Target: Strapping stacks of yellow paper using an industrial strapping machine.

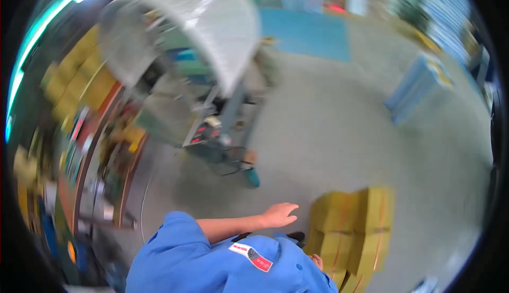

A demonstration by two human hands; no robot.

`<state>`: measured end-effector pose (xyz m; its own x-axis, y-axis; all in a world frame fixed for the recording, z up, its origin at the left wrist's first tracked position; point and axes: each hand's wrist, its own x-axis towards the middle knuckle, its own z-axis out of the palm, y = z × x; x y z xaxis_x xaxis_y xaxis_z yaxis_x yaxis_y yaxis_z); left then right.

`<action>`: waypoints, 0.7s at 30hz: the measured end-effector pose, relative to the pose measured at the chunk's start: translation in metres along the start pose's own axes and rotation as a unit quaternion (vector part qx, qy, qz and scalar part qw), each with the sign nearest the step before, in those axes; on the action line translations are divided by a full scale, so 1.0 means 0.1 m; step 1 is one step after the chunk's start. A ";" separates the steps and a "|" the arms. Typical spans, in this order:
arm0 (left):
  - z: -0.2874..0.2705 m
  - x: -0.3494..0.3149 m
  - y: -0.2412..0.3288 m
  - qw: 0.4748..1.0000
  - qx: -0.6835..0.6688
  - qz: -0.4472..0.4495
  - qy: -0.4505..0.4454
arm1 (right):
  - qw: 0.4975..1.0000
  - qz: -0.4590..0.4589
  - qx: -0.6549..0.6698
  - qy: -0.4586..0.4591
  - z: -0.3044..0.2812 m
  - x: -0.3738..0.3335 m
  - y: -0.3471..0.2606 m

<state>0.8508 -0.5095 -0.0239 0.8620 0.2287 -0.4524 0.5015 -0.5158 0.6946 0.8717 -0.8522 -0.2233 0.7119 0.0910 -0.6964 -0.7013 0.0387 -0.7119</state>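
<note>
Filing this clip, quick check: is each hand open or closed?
Left hand: open, nothing visible in it.
Right hand: cannot be told; partly hidden, near the yellow boxes.

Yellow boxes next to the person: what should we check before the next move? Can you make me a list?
1. Left hand free: ok, its fingers are stretched out and nothing shows in it.
2. Left hand on the boxes: not ok, a gap shows between them.
3. Right hand holding a box: cannot tell, most of it is hidden behind the blue shirt.
4. Boxes close together: ok, they stand side by side in a group.
5. Boxes away from the big white cover: ok, it is farther off, ahead and to the left.
</note>
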 end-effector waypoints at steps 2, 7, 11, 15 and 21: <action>-0.20 -0.69 -0.52 0.993 -0.040 -0.022 0.106 | 0.995 -0.008 -0.064 -0.078 0.52 0.10 -0.09; -0.19 -2.48 -1.83 0.920 -0.150 -0.160 0.325 | 0.941 -0.015 -0.183 -0.286 2.22 -0.10 0.11; -0.16 -3.87 -2.33 0.844 -0.218 -0.267 0.411 | 0.881 0.015 -0.293 -0.370 3.49 -0.95 0.72; 0.08 -4.60 -2.71 0.734 -0.294 -0.384 0.477 | 0.753 0.020 -0.374 -0.541 4.53 -1.79 1.26; -0.30 -4.71 -3.19 0.669 -0.381 -0.370 0.520 | 0.618 0.015 -0.444 -0.648 5.56 -2.33 1.82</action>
<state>0.2874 -0.4279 -0.0155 -0.2571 0.8433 -0.4720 0.3694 0.5371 0.7583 0.5570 -0.3130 -0.1396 -0.3335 0.8218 -0.4620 -0.0064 -0.4920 -0.8706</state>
